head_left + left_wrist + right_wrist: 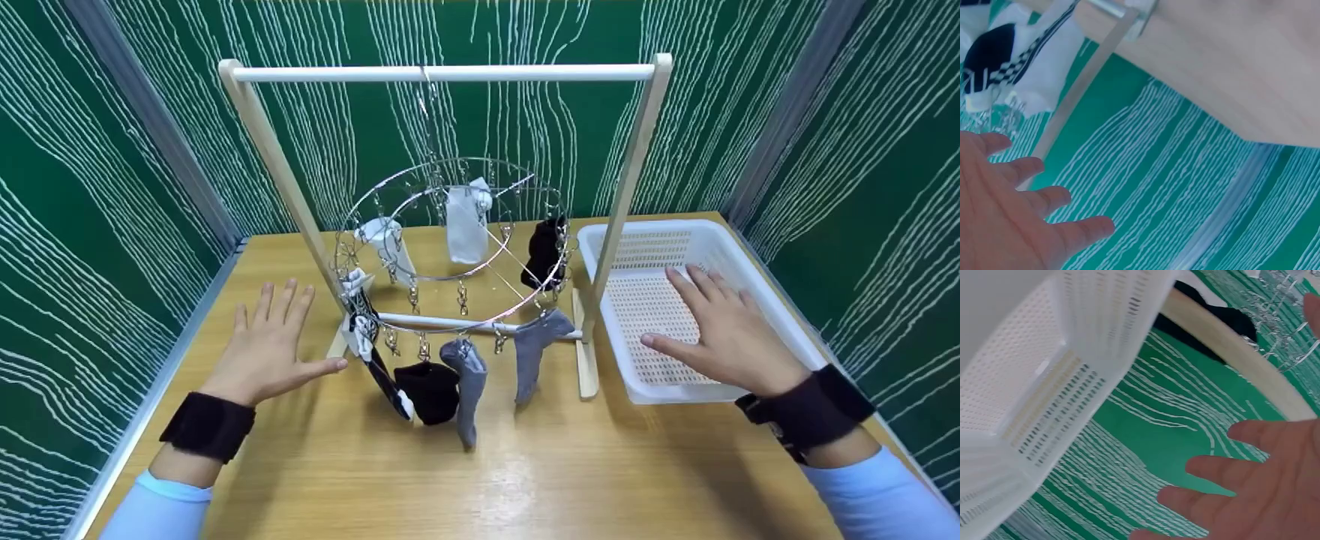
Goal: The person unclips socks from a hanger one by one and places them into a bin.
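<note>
My left hand [266, 349] is held with its fingers spread beside the left leg of a wooden rack, holding nothing. On the right, my right hand [727, 334] hovers over a white plastic basket [652, 391], fingers spread and holding nothing. Between the hands, a round metal clip hanger [525, 304] hangs from the rack's white bar [525, 73]. Clipped around it are two grey socks [471, 390], black socks [427, 394], white socks [466, 232] and a black-and-white sock [384, 379]. The left wrist view shows white fabric with a checkered stripe [1044, 84].
The rack's right post [630, 172] stands between the hanger and the basket, with its foot [587, 371] on the wooden table [510, 487]. Green walls [885, 247] with white wavy lines enclose the table at the back and sides. Several clips hang bare.
</note>
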### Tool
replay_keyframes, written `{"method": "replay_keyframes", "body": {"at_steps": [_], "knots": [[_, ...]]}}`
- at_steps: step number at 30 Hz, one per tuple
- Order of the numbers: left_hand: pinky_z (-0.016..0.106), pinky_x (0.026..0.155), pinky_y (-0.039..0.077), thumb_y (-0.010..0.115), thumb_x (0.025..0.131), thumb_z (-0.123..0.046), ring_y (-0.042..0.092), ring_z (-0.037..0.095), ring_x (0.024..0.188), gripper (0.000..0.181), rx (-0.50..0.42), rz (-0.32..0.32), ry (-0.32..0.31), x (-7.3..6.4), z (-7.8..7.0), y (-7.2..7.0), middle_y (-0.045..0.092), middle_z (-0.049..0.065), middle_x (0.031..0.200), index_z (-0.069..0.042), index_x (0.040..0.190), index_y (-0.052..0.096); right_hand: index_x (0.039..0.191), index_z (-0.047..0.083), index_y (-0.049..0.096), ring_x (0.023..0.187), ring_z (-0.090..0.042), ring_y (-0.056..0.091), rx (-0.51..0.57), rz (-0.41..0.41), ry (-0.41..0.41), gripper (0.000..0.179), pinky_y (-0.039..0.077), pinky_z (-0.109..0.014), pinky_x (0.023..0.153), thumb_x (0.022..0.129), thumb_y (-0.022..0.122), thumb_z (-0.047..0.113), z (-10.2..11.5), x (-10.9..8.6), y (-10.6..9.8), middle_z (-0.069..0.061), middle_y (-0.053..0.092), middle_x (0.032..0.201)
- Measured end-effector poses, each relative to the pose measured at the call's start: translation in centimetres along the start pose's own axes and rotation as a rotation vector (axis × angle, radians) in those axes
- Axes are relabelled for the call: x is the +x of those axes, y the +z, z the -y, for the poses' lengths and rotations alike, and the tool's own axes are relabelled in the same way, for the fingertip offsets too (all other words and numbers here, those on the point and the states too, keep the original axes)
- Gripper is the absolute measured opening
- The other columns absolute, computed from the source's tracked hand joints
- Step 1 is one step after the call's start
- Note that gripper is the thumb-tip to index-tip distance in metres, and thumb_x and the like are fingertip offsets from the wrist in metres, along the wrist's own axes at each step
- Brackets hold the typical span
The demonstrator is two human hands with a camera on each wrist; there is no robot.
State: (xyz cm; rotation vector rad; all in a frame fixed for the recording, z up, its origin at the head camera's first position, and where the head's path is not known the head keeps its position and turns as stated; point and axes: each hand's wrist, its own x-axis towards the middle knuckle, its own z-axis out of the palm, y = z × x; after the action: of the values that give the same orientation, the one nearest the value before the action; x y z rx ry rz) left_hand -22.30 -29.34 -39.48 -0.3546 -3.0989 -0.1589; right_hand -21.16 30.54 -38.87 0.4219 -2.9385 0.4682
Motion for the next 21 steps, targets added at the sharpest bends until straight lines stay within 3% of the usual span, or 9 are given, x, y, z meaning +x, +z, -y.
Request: {"method": "replay_keyframes", "body": {"at_steps": [4,8,14,21], "knots": [[0.081,0.127,0.010,0.062,0.088,-0.089,0.008,0.058,0.164,0.128,-0.010,-0.057,0.032,-0.4,-0.5,-1.0,0.013,0.030,0.179,-0.003,0.173,0.018,0.163,-0.003,0.041,0.150,-0.061,0.038,0.031,-0.107,-0.073,0.095,0.033,-0.080,0.119,0.095,0.082,0.049,1.2,-0.3,-0.4,-0.039,0.039,0.164],[0.075,0.130,0.018,0.071,0.089,-0.079,0.018,0.055,0.164,0.121,-0.024,-0.145,0.091,-0.7,-1.1,-1.7,0.025,0.031,0.176,-0.001,0.170,0.028,0.157,-0.003,0.050,0.144,-0.058,0.048,0.081,-0.217,-0.153,0.083,0.041,-0.078,0.114,0.093,0.087,0.034,2.7,-0.6,-0.6,-0.036,0.050,0.157],[0.068,0.129,0.030,0.082,0.086,-0.066,0.035,0.051,0.159,0.109,-0.070,-0.306,0.248,-1.1,-2.7,-2.0,0.043,0.030,0.167,0.003,0.161,0.045,0.148,-0.004,0.061,0.132,-0.051,0.062,0.137,-0.377,-0.268,0.071,0.052,-0.068,0.107,0.088,0.092,0.017,4.8,-0.7,-0.6,-0.031,0.064,0.145],[0.065,0.120,0.046,0.062,0.098,-0.076,0.054,0.049,0.146,0.096,-0.088,-0.520,0.498,-0.8,-5.6,-1.9,0.058,0.029,0.154,0.006,0.148,0.059,0.136,-0.006,0.068,0.122,-0.044,0.071,0.123,-0.479,-0.416,0.059,0.055,-0.052,0.103,0.086,0.092,0.011,6.7,0.0,-0.5,-0.026,0.072,0.133]]}}
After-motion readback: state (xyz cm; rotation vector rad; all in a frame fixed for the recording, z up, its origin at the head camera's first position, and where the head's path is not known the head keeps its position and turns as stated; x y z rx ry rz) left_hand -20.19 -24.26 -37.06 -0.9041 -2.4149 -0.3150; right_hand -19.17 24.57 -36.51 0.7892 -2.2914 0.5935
